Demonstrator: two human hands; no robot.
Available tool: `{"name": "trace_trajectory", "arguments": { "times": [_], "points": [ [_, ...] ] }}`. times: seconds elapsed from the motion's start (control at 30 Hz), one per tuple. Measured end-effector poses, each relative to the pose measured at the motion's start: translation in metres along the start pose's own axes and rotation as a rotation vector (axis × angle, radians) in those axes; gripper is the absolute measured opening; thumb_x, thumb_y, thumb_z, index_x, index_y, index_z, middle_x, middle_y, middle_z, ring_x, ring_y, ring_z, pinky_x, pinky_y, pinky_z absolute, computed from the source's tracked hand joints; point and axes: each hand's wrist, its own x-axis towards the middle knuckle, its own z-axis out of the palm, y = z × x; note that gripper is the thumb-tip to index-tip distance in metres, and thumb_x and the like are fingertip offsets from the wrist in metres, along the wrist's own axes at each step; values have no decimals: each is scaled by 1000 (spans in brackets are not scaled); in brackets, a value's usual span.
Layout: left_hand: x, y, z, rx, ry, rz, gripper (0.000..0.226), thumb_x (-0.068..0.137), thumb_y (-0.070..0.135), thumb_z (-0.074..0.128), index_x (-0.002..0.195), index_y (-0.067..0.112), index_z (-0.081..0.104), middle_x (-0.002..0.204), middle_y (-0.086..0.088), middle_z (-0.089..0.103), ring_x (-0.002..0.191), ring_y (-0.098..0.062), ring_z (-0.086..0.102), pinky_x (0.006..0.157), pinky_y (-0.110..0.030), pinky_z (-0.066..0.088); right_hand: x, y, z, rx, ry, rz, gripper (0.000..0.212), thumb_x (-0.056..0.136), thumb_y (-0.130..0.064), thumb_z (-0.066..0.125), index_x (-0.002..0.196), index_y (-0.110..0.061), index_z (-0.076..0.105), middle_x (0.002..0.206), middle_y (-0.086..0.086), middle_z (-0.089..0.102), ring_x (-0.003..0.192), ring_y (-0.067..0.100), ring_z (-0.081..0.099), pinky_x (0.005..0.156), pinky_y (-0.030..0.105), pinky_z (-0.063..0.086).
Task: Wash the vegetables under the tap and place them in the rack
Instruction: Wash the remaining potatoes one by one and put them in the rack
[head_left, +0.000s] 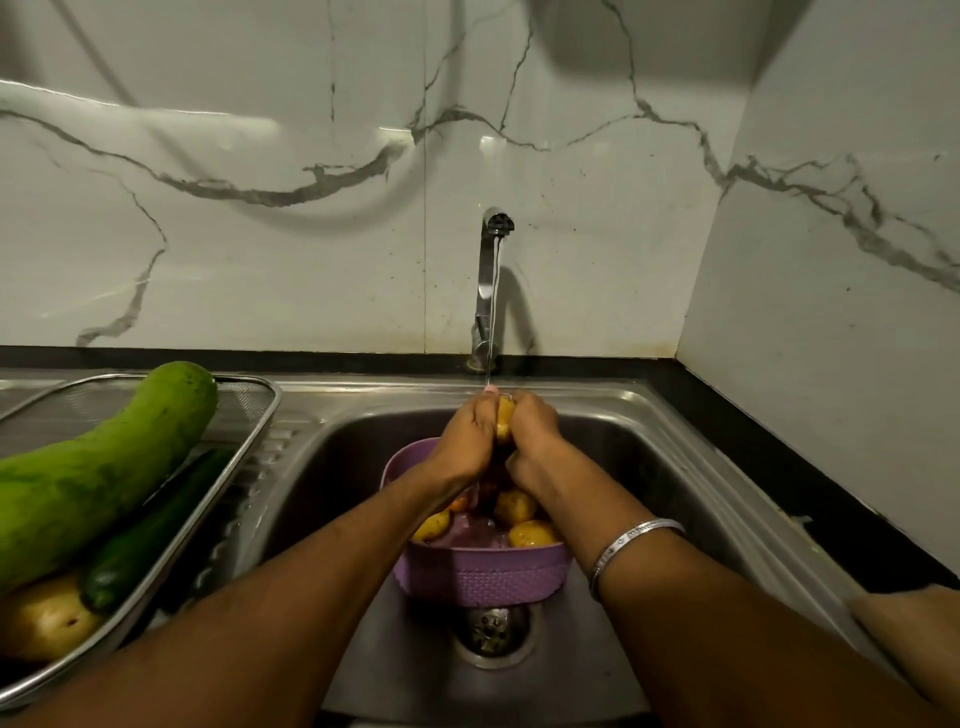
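The rack (244, 415) is sitting to your left beside the sink (649, 431), nearer your left hand (467, 436). You are clamping both it and your right hand (535, 431) around an upright potato (504, 423), under the tap (491, 291).

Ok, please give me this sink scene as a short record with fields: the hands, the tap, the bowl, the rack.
hands: left hand and right hand together hold one yellow potato under the stream
tap: tap running, thin stream
bowl: purple bowl in the sink, over the drain, holds more potatoes
rack: metal rack left of the sink holds a big green gourd, a dark cucumber and a potato
task state: washing not yet finished
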Motion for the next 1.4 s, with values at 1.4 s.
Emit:
{"name": "trace_trajectory", "arguments": {
  "times": [1.4],
  "points": [
    [13, -20, -15, -68, 97, -140, 25, 101, 24, 61, 124, 18, 67, 118, -7, 72, 108, -20, 69, 96, -40, 58, 17, 16, -26, -230, -10, -214, 18, 98, -10, 63, 111, -9, 75, 106, 16, 73, 95, 29, 72, 74, 38, 65]
  ]
}}
